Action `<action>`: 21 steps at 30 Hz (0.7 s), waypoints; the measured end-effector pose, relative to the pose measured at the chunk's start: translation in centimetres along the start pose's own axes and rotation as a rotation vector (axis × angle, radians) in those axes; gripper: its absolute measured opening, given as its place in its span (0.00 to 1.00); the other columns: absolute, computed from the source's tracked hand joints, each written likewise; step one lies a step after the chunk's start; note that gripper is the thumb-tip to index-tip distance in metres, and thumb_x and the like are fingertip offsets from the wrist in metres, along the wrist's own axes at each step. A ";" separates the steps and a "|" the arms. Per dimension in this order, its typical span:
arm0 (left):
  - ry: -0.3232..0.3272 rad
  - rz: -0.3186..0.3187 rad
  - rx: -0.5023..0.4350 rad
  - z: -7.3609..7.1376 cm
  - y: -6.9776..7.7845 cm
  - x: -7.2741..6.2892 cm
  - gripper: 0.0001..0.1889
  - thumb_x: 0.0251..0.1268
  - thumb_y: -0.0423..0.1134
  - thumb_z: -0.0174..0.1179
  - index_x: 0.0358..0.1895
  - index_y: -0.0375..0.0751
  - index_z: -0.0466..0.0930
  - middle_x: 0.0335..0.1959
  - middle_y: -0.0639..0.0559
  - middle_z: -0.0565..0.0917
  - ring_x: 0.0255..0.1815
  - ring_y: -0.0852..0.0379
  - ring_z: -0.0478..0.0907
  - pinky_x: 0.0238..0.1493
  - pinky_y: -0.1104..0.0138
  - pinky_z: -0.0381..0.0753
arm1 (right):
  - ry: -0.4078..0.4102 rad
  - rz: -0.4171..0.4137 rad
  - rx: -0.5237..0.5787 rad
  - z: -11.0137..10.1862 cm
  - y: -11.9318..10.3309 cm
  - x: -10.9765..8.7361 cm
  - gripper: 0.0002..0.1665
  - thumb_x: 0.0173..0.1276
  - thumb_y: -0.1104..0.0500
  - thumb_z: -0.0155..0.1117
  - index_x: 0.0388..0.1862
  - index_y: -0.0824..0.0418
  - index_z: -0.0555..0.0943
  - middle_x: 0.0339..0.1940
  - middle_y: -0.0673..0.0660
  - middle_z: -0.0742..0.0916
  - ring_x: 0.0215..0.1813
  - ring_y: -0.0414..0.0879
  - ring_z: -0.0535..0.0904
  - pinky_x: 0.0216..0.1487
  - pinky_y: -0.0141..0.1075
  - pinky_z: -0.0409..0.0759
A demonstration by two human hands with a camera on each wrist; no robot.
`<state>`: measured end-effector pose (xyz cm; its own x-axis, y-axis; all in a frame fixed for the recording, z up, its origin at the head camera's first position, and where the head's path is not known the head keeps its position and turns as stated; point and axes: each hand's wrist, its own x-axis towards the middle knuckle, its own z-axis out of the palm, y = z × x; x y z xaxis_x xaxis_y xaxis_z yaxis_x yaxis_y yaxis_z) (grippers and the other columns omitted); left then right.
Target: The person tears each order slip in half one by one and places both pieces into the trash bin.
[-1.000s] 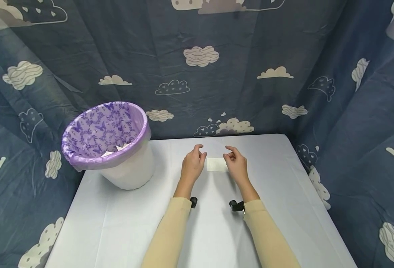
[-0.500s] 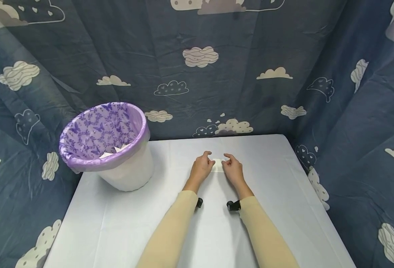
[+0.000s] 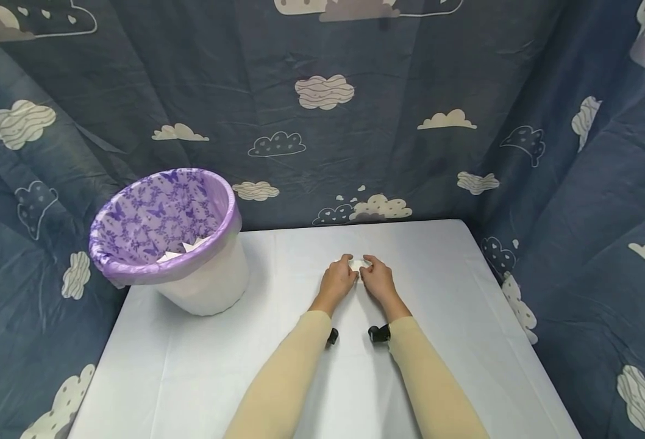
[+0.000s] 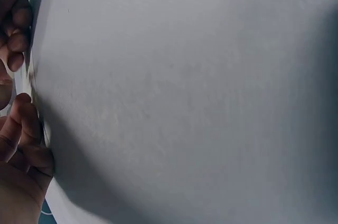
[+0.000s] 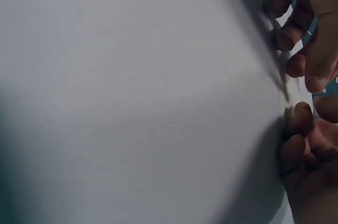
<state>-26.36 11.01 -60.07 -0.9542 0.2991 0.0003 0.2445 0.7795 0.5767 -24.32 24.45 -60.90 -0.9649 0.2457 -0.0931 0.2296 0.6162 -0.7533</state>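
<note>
A small, flat, cream-white paper (image 3: pixel 358 264) lies near the back of the white table (image 3: pixel 278 341). Both hands have closed in on it from either side. My left hand (image 3: pixel 338 282) holds its left part, with thumb and index finger bent around it. Mirroring that, my right hand (image 3: pixel 379 282) holds the right part. Only a narrow strip of the paper shows between the thumbs and index fingers. In the wrist views the curled fingers sit low at the table surface, and most of the paper is hidden.
A white bin (image 3: pixel 207 283) with a purple butterfly-print liner (image 3: pixel 163 213) stands at the left of the table. White pointed pieces (image 3: pixel 182 250) show inside it. A dark blue curtain (image 3: pixel 388 158) with cloud prints hangs behind and on both sides.
Both hands have moved inward over the paper, the left one going right and the right one slightly left. Their fingers have come down onto it and cover more of it.
</note>
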 end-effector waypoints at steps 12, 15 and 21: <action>0.027 -0.032 -0.002 0.9 0.1 0.3 0.26 0.73 0.39 0.68 0.71 0.38 0.77 0.32 0.53 0.89 0.35 0.55 0.84 0.43 0.61 0.85 | -0.085 0.046 -0.100 -0.5 -0.9 0.6 0.30 0.73 0.60 0.59 0.72 0.67 0.77 0.37 0.62 0.90 0.38 0.53 0.82 0.49 0.45 0.79; 0.042 -0.033 -0.010 0.9 0.1 0.2 0.27 0.73 0.39 0.68 0.72 0.38 0.76 0.35 0.49 0.90 0.35 0.53 0.85 0.43 0.60 0.85 | -0.071 0.051 -0.081 -0.5 -0.8 0.5 0.28 0.72 0.61 0.60 0.69 0.65 0.77 0.40 0.63 0.90 0.40 0.53 0.82 0.45 0.42 0.78; 0.048 -0.037 -0.029 0.8 0.3 0.0 0.23 0.79 0.39 0.61 0.73 0.41 0.76 0.54 0.40 0.91 0.49 0.44 0.91 0.50 0.53 0.88 | -0.031 0.033 -0.046 -0.2 -0.5 0.5 0.18 0.73 0.62 0.60 0.60 0.62 0.77 0.37 0.61 0.90 0.39 0.54 0.83 0.40 0.38 0.75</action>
<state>-26.17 11.68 -60.52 -0.9698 0.2433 0.0176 0.2048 0.7729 0.6005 -24.93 24.45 -60.41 -0.9601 0.2434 -0.1379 0.2661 0.6423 -0.7187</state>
